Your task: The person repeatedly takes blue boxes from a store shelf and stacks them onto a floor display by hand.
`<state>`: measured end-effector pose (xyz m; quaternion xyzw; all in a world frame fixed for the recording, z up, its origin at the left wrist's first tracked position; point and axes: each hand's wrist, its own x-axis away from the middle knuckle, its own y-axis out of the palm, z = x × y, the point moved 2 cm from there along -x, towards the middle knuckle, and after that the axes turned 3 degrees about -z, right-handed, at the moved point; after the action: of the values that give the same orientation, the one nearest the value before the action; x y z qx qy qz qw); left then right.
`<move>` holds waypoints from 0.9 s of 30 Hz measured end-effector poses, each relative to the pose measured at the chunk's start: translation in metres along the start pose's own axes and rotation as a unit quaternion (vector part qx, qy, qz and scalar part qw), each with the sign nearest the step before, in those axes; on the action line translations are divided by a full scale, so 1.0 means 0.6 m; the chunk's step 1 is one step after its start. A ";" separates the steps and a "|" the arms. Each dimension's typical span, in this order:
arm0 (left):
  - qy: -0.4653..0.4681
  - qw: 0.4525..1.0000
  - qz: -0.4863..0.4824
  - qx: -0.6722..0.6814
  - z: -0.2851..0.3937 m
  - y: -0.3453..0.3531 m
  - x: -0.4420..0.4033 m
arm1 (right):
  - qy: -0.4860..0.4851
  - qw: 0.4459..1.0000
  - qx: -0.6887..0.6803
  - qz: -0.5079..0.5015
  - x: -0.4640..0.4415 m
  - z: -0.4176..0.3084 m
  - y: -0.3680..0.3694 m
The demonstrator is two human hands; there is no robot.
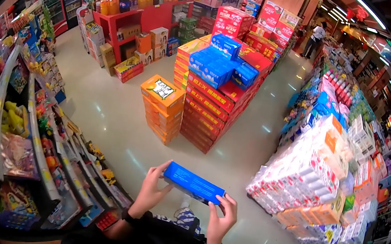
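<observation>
Between my two hands I hold a long blue box [194,184] with rows of small pale print on its upward face, too small to read. My left hand [153,188] grips the box's left end, fingertips at its upper corner and thumb along the near side. At the right end my right hand [222,215] pinches the corner, its fingers bent over the edge. The box tilts down slightly to the right, over the floor in front of my body. Its underside is mostly hidden.
Shelves of packaged toys [18,154] run along the left. Ahead stand stacked orange cartons [161,109] and red cartons [207,111] topped with blue packs [212,64]. Piled tissue packs [303,169] line the right. A person [314,39] stands far down the right aisle.
</observation>
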<state>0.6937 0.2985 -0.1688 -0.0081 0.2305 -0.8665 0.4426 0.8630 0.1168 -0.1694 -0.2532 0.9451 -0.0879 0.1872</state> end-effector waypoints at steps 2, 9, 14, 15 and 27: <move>-0.014 1.000 0.011 0.004 0.007 0.021 -0.067 | -0.005 1.000 -0.008 -0.017 -0.073 0.018 0.017; -0.054 0.997 0.054 -0.008 0.012 0.037 -0.256 | -0.033 0.996 -0.015 -0.081 -0.315 0.052 0.076; -0.079 0.993 0.086 0.036 -0.027 0.048 -0.332 | -0.036 0.991 -0.027 -0.128 -0.418 0.071 0.129; -0.089 0.992 0.083 0.040 -0.039 0.048 -0.348 | -0.034 0.990 -0.026 -0.133 -0.434 0.079 0.144; -0.049 0.992 0.101 0.049 -0.141 -0.033 -0.655 | -0.023 0.989 -0.040 -0.139 -0.681 0.086 0.358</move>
<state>0.8992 0.6445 -0.1618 -0.0053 0.1651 -0.8263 0.5384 1.1156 0.5061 -0.1463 -0.3917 0.8987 -0.0695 0.1847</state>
